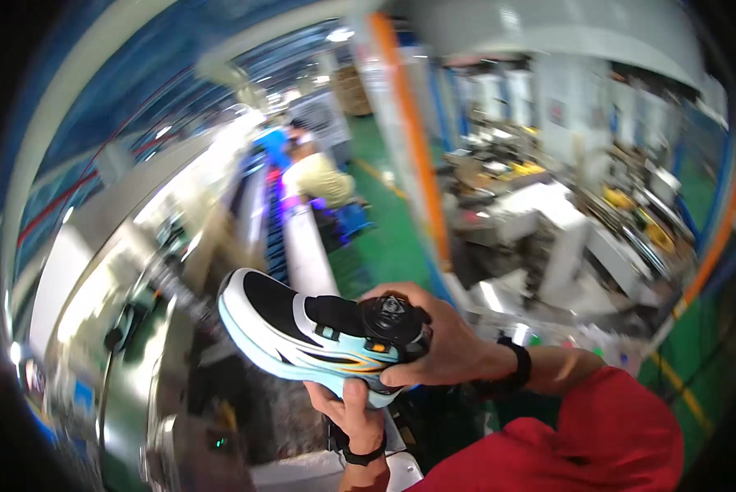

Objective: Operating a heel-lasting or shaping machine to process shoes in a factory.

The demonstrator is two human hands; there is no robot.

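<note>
A sneaker (257, 332) in white, light blue and black, with small orange accents, is held up in front of me, its toe pointing left. My right hand (458, 340) is closed around the heel end, with the thumb on the side near the sole. A black knobbed piece (391, 317) sticks up out of the ankle opening, beside my right fingers; how far it reaches inside is hidden. From below, my left hand (356, 416) grips the sole near the heel, thumb up against the side. Both wrists wear dark bands.
A conveyor line (309, 246) runs away ahead, where a person in a pale yellow top (323, 179) sits beside it. Metal machinery (130, 328) stands close on the left. To the right, an orange post (409, 123) rises before a cluttered equipment area (548, 213). The floor (384, 221) is green.
</note>
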